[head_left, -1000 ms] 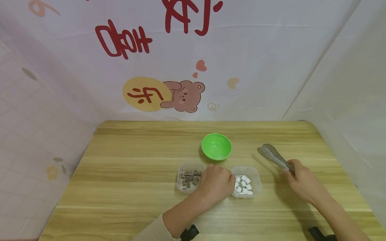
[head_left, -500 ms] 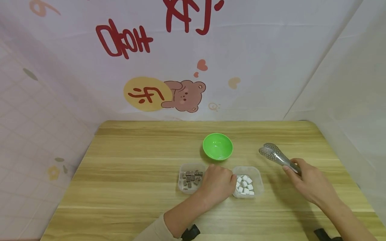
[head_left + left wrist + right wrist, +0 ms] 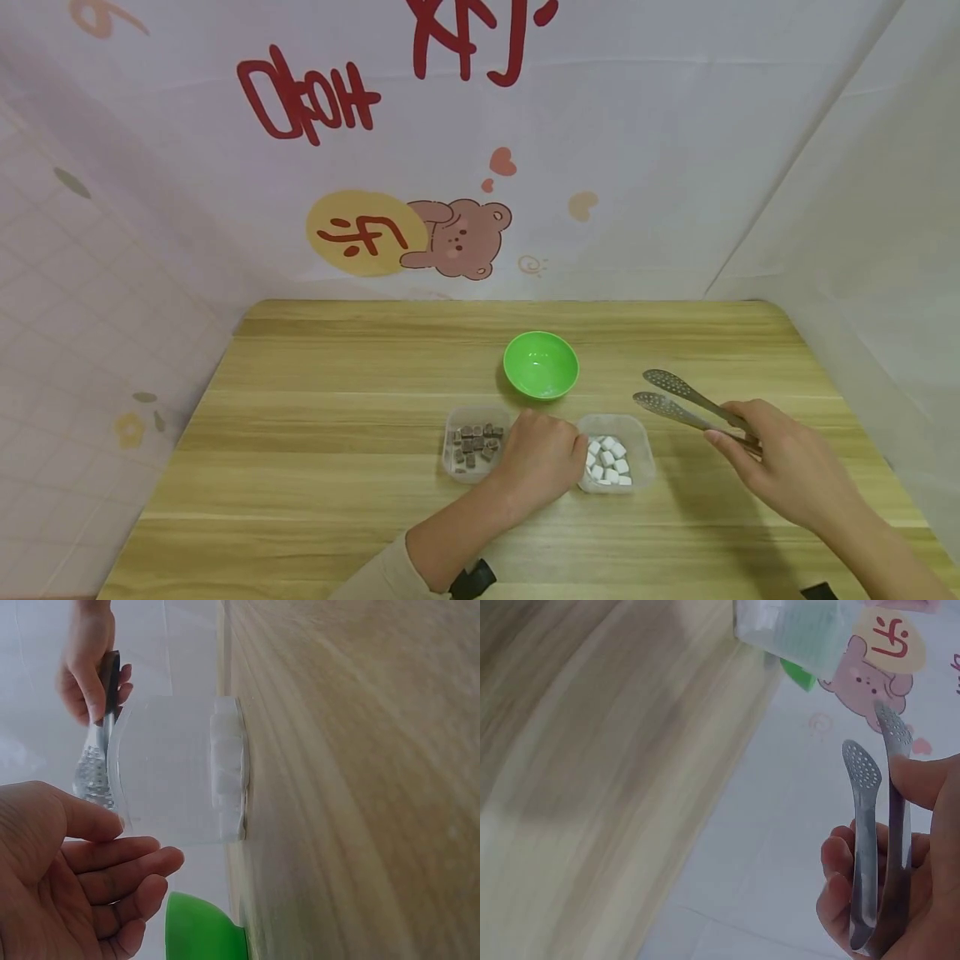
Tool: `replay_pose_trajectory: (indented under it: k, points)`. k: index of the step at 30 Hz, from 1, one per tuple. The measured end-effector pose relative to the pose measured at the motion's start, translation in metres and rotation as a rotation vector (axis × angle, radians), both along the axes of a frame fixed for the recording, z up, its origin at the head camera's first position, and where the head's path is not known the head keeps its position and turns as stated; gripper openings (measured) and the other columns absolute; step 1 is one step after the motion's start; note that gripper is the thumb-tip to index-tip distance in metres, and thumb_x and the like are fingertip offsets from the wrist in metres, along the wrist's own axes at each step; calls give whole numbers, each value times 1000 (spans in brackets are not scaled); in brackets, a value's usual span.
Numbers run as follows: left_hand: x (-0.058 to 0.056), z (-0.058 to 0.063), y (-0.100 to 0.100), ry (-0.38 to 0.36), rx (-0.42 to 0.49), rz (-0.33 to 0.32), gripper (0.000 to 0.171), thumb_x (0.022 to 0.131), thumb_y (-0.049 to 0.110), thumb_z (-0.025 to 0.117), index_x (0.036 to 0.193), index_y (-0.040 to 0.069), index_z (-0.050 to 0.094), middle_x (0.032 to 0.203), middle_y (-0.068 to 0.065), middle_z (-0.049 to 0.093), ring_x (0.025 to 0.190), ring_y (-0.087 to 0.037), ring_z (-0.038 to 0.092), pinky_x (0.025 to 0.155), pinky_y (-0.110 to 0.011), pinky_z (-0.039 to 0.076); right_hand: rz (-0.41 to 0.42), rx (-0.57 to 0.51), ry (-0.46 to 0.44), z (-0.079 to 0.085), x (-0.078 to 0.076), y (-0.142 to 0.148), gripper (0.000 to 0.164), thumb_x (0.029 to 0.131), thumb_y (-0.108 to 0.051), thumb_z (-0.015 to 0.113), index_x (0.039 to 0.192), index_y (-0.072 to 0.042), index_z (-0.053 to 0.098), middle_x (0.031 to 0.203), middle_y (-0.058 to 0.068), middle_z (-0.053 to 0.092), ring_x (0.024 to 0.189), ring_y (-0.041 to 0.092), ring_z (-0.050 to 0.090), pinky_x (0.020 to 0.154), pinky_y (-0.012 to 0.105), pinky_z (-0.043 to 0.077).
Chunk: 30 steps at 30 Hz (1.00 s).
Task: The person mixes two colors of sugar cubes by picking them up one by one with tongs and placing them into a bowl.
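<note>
My right hand (image 3: 787,467) holds metal tongs (image 3: 678,400) above the table, right of the containers. The perforated tips stand apart with nothing between them; in the right wrist view the thumb lies along one arm of the tongs (image 3: 865,847). My left hand (image 3: 543,458) hovers between two clear plastic containers, with its fingertips near the rim of the right container (image 3: 641,454). In the left wrist view its fingers (image 3: 127,881) are loosely bent and hold nothing. White cubes (image 3: 607,458) lie in the right container, brown cubes (image 3: 476,442) in the left container (image 3: 450,467).
A green bowl (image 3: 540,365) stands behind the two containers on the wood-grain table (image 3: 337,367). A white printed cloth (image 3: 637,125) with a bear hangs behind the table, and pale sheets rise at both sides.
The tongs' tips, close together half a second ago, have spread apart. My right hand has shifted slightly to the right. The left hand stays in place.
</note>
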<state>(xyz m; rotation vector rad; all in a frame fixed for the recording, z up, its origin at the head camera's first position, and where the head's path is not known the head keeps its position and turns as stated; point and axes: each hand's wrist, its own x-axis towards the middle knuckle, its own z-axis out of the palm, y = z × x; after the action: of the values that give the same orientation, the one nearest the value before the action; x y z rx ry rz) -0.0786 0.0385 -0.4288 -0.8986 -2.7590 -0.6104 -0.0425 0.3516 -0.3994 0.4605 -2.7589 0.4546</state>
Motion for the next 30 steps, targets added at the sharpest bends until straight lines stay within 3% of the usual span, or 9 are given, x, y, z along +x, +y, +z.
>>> replay_pose_trajectory:
  k: [4,9,12,16,22,30]
  points:
    - [0,0,-1,7,2,-4,55,96,19,67,48,22,41,44,11,38,45,-10,38,65,-32,47,71,12,85,4,3,-2,41,85,-20,87,119,-5,69,97,-2,70,74,10,61,55,27,47]
    - [-1,-1,-1,17,-3,-9,56,97,19,66,47,22,39,43,12,34,44,-8,36,65,-31,46,131,29,137,11,5,-7,40,85,-26,87,117,-7,71,101,-5,70,78,17,69,61,20,50]
    - [-1,-1,-1,18,-11,-13,56,97,19,65,48,22,39,43,12,33,44,-9,36,64,-31,46,175,53,180,16,4,-11,41,97,-43,73,116,-6,73,102,-4,71,75,18,71,60,23,51]
    - [-1,0,-1,12,-27,-11,55,98,20,64,48,22,40,43,11,34,45,-10,37,64,-31,46,227,100,240,21,2,-17,63,106,-61,44,113,-7,75,100,-3,71,73,17,69,59,28,52]
    - [-1,0,-2,6,-35,-10,54,98,19,63,48,21,41,44,11,35,46,-11,38,64,-31,45,297,161,262,28,0,-26,66,108,-60,37,107,-7,76,99,0,73,82,21,72,63,38,56]
    - [0,0,-1,18,-28,-8,55,97,19,64,48,22,40,44,11,36,45,-10,37,63,-31,44,396,255,281,29,-8,-33,66,112,-51,31,98,-7,77,93,-3,71,76,14,66,61,33,54]
